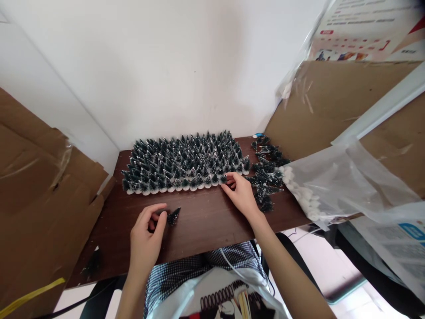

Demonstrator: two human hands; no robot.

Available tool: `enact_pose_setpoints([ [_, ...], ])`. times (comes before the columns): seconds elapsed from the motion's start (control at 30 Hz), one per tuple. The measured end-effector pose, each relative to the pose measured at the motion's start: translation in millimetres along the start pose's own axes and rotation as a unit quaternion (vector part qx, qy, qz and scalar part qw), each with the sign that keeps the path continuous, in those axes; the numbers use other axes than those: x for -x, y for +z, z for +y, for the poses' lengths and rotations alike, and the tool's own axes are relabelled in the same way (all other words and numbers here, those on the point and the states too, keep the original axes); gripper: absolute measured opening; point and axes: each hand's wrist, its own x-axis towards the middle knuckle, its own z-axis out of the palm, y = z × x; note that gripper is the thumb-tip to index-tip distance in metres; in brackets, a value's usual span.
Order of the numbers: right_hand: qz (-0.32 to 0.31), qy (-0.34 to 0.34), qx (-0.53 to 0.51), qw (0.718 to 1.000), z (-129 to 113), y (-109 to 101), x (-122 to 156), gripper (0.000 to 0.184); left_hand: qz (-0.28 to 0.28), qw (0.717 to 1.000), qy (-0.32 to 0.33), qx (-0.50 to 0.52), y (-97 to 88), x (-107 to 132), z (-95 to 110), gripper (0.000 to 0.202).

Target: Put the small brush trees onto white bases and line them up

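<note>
Several rows of small frosted green trees on white bases point(186, 161) stand packed together at the back of a dark wooden board point(206, 226). My right hand point(241, 192) rests at the right end of the front row, its fingers pinching a small tree point(223, 179) there. Nearer to me, my left hand point(146, 235) is curled and holds a single small tree point(173, 216) by its stem, tip pointing right, just above the board.
A loose pile of trees without bases point(267, 177) lies right of the rows. A clear plastic bag of white round bases point(332, 186) lies at the right. Brown cardboard sheets point(40, 195) flank both sides. A white wall stands behind.
</note>
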Motion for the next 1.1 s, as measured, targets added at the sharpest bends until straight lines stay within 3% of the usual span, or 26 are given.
enact_pose_setpoints([
  [0.43,-0.004,0.005,0.000,1.000,-0.6,-1.2,0.5,0.022,-0.044,0.996,0.071,-0.031,1.6,0.0,-5.2,0.027],
  [0.93,-0.007,0.025,0.002,1.000,-3.1,-1.0,-0.6,0.025,-0.069,0.993,0.086,-0.048,1.5,-0.7,-7.5,0.022],
  [1.1,-0.001,0.011,-0.010,1.000,-15.9,-15.1,12.8,0.032,-0.067,0.992,0.093,-0.053,1.5,-0.4,-7.0,0.022],
])
